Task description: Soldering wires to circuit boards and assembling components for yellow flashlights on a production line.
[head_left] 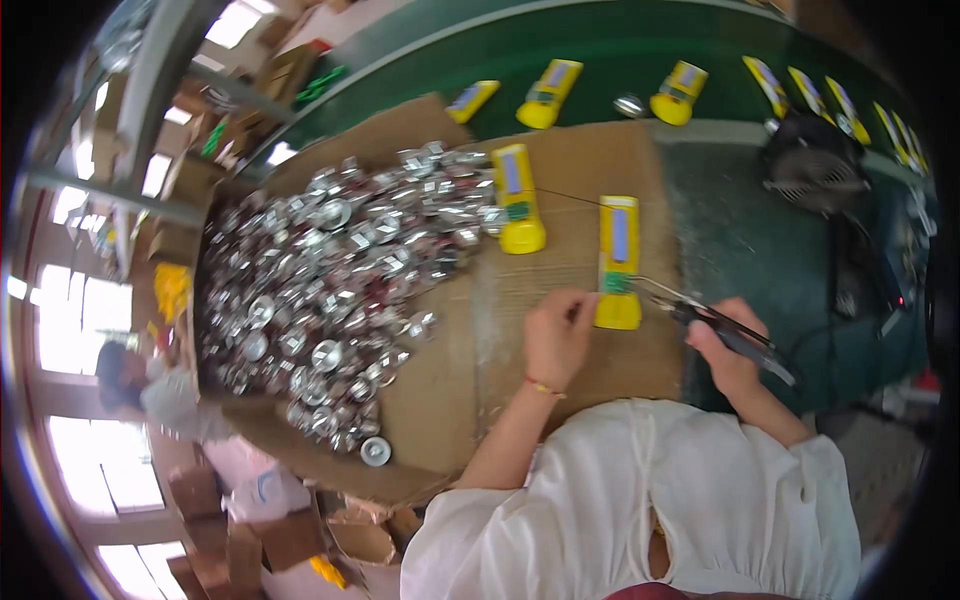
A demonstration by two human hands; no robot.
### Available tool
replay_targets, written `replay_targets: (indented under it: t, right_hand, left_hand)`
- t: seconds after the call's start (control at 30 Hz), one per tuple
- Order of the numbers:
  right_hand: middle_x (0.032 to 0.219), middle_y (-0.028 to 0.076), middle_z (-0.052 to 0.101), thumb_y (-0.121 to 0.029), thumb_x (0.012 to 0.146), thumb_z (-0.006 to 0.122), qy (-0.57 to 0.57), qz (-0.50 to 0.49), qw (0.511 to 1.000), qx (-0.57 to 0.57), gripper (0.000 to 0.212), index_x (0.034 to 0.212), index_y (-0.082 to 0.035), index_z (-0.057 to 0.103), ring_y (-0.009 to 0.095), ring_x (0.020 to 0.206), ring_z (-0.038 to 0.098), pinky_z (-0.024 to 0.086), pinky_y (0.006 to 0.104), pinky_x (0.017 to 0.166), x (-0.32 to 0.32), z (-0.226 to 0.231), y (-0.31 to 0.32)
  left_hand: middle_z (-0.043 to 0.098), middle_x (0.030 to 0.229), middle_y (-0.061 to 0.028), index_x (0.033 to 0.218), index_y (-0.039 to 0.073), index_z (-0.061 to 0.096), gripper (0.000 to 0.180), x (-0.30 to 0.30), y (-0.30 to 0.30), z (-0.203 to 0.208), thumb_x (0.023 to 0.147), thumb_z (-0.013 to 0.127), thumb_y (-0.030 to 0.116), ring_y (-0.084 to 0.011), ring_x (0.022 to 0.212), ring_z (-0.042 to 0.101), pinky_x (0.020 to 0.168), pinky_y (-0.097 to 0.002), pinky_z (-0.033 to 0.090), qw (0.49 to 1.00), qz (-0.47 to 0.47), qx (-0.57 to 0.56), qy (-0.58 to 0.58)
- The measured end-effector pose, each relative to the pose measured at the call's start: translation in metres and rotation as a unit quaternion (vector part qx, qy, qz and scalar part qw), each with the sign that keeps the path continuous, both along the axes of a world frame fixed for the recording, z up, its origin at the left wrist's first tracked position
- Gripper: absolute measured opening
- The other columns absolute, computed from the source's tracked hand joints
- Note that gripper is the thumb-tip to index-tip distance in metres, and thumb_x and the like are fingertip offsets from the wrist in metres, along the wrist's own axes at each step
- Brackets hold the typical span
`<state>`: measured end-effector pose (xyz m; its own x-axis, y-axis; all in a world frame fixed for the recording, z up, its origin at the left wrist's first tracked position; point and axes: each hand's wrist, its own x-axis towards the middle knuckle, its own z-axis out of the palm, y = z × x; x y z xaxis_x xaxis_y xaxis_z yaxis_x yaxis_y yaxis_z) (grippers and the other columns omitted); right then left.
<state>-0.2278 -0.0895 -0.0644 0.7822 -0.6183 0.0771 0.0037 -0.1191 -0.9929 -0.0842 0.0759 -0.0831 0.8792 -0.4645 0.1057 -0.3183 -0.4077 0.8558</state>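
Yellow plastic housing [618,314] lies on a cardboard sheet [440,400] directly before the worker, its long axis pointing away, with a green circuit board [617,284] and a violet strip [620,232] set inside. Right hand [733,372]: closed around the dark handle of a slim soldering tool [752,352], whose bent metal tip reaches the right side of the circuit board; contact cannot be confirmed. Left hand [558,340]: fingers drawn together at the left edge of the housing; whether they grip anything cannot be told. Beyond and to the left, a second yellow housing [524,237] rests beside a heap of shiny silver cups [340,260], a thin dark wire [567,195] running between the two housings. One silver cup [376,451] sits at the near edge of the heap. Further yellow housings [550,95] are spaced along a green belt [400,90]. A black fan [815,165] stands at right.
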Motion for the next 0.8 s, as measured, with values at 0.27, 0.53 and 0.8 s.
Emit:
replay_targets:
  t: [0.27, 0.53, 0.8]
  right_hand:
    - [0.061, 0.003, 0.059, -0.011, 0.075, 0.067, -0.023, -0.001, 0.998, -0.055, 0.016, 0.078, -0.002, 0.054, 0.005, 0.055, 0.055, 0.043, 0.0212, 0.049, -0.003, 0.003, 0.003]
    - [0.058, 0.0, 0.057, -0.014, 0.078, 0.065, -0.011, 0.005, 0.999, -0.031, 0.016, 0.079, -0.002, 0.054, 0.004, 0.052, 0.051, 0.04, 0.0212, 0.046, -0.006, -0.004, 0.001]
    - [0.06, 0.002, 0.058, -0.011, 0.078, 0.065, 0.023, 0.026, 0.999, -0.007, 0.015, 0.078, -0.002, 0.053, 0.004, 0.054, 0.051, 0.04, 0.0211, 0.048, -0.006, 0.0, 0.002]
  left_hand:
    - [0.055, 0.074, -0.0107, 0.077, 0.001, 0.058, 0.011, -0.005, -0.015, 0.008, 0.08, 0.063, 0.011, -0.0205, 0.059, 0.053, 0.054, -0.0294, 0.043, 0.999, 0.008, 0.014, -0.05]
    - [0.055, 0.075, -0.0105, 0.076, 0.0, 0.057, 0.012, -0.01, -0.017, 0.009, 0.08, 0.062, 0.01, -0.02, 0.06, 0.052, 0.054, -0.0288, 0.042, 0.998, -0.007, 0.013, -0.053]
    - [0.055, 0.073, -0.0102, 0.075, 0.0, 0.057, 0.012, -0.009, -0.017, 0.005, 0.08, 0.062, 0.01, -0.0199, 0.058, 0.052, 0.053, -0.0292, 0.041, 0.999, -0.007, 0.016, -0.051]
